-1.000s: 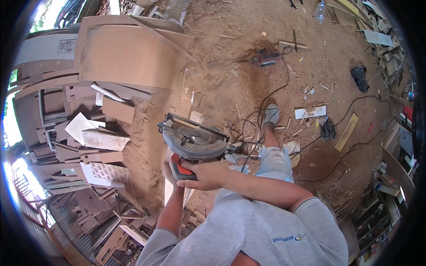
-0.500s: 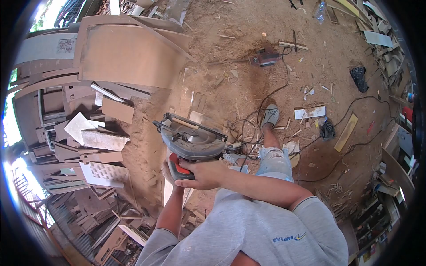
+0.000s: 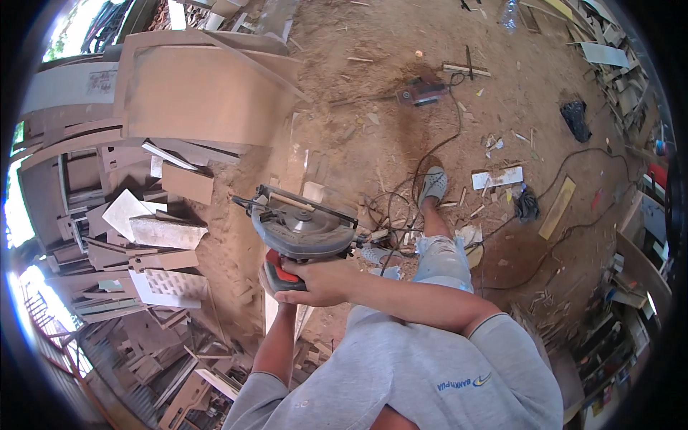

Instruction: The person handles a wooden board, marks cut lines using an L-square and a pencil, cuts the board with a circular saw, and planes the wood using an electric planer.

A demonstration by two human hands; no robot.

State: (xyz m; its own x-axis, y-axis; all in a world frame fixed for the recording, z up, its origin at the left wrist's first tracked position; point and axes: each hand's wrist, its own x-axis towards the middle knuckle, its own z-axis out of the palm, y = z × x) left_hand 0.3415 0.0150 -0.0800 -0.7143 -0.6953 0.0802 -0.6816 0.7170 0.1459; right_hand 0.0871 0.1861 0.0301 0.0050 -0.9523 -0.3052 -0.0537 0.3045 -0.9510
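A circular saw (image 3: 304, 228) with a round blade and a dusty guard is held up in front of the body. Wrapped around its black and red handle, my right hand (image 3: 319, 281) comes in from the right side. My left hand (image 3: 269, 282) is closed on the same handle from the left, partly hidden behind it. Below the saw and hands, a long pale board (image 3: 271, 312) shows in part.
A power tool (image 3: 423, 93) with a cable lies on the dusty ground ahead. Cables tangle near my foot (image 3: 433, 184). Wood panels (image 3: 193, 93) and scraps (image 3: 168, 233) are stacked at left. Black plastic (image 3: 575, 120) and a yellowish strip (image 3: 557, 208) lie at right.
The saw and both hands have shifted slightly left, and a dark lever or rod at the saw's left side sticks out further. The surroundings have shifted slightly with the camera.
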